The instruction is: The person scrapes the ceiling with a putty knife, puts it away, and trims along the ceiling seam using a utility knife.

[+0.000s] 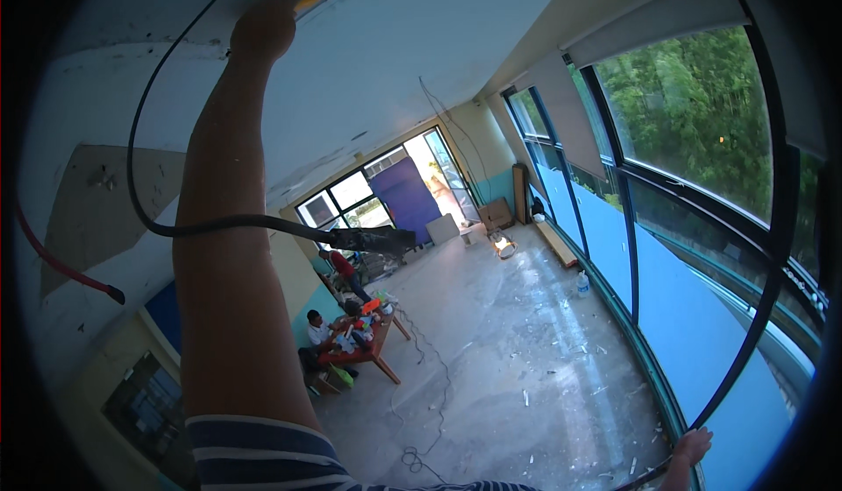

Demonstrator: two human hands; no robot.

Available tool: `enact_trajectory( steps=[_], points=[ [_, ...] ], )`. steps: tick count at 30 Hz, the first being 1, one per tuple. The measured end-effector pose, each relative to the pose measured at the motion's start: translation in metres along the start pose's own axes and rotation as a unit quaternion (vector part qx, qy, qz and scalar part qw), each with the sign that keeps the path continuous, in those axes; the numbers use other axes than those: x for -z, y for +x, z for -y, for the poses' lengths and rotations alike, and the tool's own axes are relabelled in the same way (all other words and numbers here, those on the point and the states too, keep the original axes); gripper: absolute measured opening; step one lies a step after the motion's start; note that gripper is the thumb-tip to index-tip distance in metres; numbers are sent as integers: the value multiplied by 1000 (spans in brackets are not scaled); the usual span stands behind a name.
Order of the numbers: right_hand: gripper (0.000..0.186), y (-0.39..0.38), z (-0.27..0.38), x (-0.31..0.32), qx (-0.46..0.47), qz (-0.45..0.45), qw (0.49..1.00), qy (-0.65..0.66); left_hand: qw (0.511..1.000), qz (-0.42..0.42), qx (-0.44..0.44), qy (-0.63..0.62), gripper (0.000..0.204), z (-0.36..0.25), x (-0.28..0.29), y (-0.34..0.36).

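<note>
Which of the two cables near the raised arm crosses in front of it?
The black cable: it bends across the left forearm, while the red cable appears apart from the arm, farther left.

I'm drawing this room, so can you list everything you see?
Tool: one, yellow, against ceiling
Thick cable: one, black, foreground
Short cable: one, red, far left
Windows: several, dark frames, right
Bottle: one, clear, by windows
Table: one, reddish, near centre
People: at least two, red and white tops, by table
Panel: one, purple, far end
Light: one, yellowish, floor
Left sleeve: one, striped navy, bottom
Left hand: one, bare, holding tool
Right hand: one, bare, beside windows
</note>
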State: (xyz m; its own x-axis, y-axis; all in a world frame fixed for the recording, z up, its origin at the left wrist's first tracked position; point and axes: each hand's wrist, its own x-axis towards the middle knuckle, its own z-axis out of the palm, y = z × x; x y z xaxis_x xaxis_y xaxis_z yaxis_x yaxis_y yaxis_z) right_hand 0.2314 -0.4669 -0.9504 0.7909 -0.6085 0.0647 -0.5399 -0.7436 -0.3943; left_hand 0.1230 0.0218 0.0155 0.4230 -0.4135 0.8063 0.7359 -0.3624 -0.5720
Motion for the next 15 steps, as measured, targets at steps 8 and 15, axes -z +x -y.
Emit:
enact_trajectory(
  steps=[8,15],
  points=[
    [22,3,-3,8,-6,52,998,-37,999,28,23,-7,31,-2,5,-25],
    [23,4,-6,-4,11,40,998,-39,997,52,50,41,35,32,-4,-46]
  ],
)
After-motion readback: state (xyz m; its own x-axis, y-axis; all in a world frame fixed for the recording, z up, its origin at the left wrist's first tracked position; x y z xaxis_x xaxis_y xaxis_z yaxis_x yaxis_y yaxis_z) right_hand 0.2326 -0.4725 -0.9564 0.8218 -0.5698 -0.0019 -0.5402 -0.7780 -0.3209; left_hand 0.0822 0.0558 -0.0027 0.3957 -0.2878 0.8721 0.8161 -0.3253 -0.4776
